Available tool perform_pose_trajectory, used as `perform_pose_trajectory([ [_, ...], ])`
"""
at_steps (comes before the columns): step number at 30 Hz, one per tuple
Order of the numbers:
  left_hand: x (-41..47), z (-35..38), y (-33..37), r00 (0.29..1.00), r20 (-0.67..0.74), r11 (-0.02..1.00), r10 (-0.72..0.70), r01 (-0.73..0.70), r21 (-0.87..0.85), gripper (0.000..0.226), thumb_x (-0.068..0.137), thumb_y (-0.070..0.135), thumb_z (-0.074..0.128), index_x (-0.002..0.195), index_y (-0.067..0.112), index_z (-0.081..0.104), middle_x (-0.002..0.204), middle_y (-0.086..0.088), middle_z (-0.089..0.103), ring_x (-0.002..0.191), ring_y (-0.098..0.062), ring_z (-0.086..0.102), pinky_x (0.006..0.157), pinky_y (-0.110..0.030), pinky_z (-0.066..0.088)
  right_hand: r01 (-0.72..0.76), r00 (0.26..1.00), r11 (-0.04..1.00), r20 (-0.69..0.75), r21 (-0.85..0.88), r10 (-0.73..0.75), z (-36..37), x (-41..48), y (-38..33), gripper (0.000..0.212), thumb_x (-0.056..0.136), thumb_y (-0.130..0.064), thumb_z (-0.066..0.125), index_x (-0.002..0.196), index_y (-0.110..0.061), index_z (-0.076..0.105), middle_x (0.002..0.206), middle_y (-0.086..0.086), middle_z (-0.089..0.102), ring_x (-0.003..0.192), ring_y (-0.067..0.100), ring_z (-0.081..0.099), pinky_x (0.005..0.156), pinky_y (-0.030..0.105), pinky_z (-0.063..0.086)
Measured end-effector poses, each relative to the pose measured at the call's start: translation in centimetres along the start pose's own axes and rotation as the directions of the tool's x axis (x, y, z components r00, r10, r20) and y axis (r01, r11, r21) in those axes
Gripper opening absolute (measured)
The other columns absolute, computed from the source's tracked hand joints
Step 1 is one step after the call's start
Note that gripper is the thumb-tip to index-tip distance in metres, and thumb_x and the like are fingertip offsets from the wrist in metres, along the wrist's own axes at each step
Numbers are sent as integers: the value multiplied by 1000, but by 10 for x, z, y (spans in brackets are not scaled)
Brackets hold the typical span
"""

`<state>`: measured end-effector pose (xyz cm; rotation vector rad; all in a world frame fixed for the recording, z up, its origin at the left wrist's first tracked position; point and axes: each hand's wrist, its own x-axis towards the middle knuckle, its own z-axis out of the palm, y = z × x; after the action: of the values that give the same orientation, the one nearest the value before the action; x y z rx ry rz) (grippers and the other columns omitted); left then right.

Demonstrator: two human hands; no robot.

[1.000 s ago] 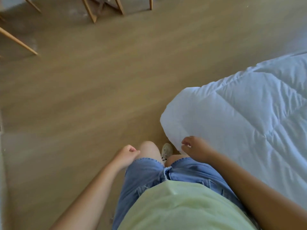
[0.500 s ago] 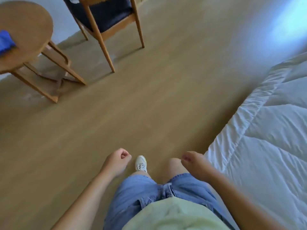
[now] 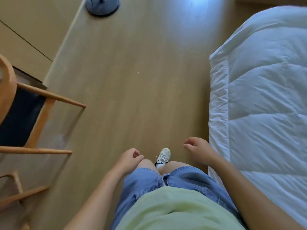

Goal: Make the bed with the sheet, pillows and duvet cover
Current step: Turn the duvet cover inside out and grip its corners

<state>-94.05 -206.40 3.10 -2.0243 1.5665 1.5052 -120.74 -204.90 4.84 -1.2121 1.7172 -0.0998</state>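
A white quilted duvet lies spread over the bed along the right side of the head view, its stitched edge hanging toward the floor. My left hand hangs in front of my thigh with loosely curled fingers and holds nothing. My right hand hovers just left of the duvet's edge, fingers loosely curled, empty and not touching the fabric. No sheet or pillows are in sight.
A wooden chair with a dark seat stands at the left. A round dark lamp or fan base sits on the floor at the top. Bare wooden floor runs between chair and bed.
The view has swung as I walk along the bed; the round table has left the view and the chair is now close on my left. Both hands stay empty and loosely curled.
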Motion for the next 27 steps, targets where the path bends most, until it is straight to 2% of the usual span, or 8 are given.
perform_pose_trajectory([
  [3, 51, -43, 69, 998, 50, 996, 45, -49, 70, 13, 90, 33, 54, 92, 20, 57, 87, 7, 58, 74, -10, 53, 62, -25, 40, -44, 998, 999, -39, 6, 44, -61, 55, -26, 16, 92, -28, 50, 97, -19, 63, 88, -7, 60, 80, 8, 56, 64, 22, 42],
  [9, 188, -128, 203, 989, 92, 985, 112, -123, 122, 10, 88, 36, 55, 85, 26, 56, 83, 10, 60, 69, -8, 54, 59, -24, 38, -129, 988, 992, -79, 20, 130, -174, 180, -57, 21, 93, -28, 48, 102, -17, 63, 93, -5, 60, 86, 12, 57, 72, 26, 46],
  [14, 312, -201, 326, 981, 123, 960, 148, -172, 220, 7, 88, 26, 57, 85, 19, 59, 81, 5, 61, 72, -11, 54, 65, -26, 41, -257, 946, 947, -151, 191, 287, -267, 271, -88, 20, 92, -24, 49, 100, -13, 63, 96, 1, 64, 87, 16, 58, 72, 28, 45],
  [16, 352, -225, 391, 965, 175, 924, 195, -241, 296, 10, 90, 27, 56, 89, 18, 60, 83, 5, 60, 74, -13, 54, 64, -27, 41, -288, 928, 921, -161, 262, 336, -304, 300, -99, 20, 91, -24, 48, 99, -12, 62, 95, 1, 63, 88, 17, 57, 74, 29, 44],
  [20, 415, -258, 513, 917, 309, 788, 253, -380, 483, 18, 92, 32, 54, 99, 16, 60, 90, 5, 57, 86, -16, 53, 70, -25, 37, -346, 901, 861, -125, 373, 416, -370, 347, -104, 15, 91, -24, 47, 93, -15, 60, 86, -1, 60, 80, 15, 55, 61, 23, 39],
  [23, 469, -270, 597, 913, 322, 724, 251, -398, 564, 23, 93, 33, 53, 84, 12, 58, 78, 1, 56, 73, -17, 50, 59, -27, 34, -374, 871, 818, -136, 438, 471, -427, 390, -92, 16, 91, -26, 48, 92, -17, 61, 88, -2, 62, 81, 15, 57, 67, 27, 43],
  [25, 504, -269, 651, 910, 346, 739, 228, -393, 548, 26, 93, 30, 53, 78, 9, 60, 72, -3, 56, 61, -16, 46, 55, -26, 32, -377, 861, 803, -145, 461, 487, -468, 423, -79, 13, 90, -25, 48, 87, -18, 60, 84, -2, 61, 78, 15, 56, 67, 28, 43],
  [27, 535, -263, 706, 907, 359, 763, 219, -389, 517, 26, 92, 27, 53, 75, 9, 62, 72, -5, 56, 58, -16, 45, 54, -25, 32, -370, 853, 779, -148, 506, 501, -512, 454, -66, 15, 88, -22, 49, 75, -19, 54, 74, -5, 56, 68, 11, 49, 61, 25, 38],
])
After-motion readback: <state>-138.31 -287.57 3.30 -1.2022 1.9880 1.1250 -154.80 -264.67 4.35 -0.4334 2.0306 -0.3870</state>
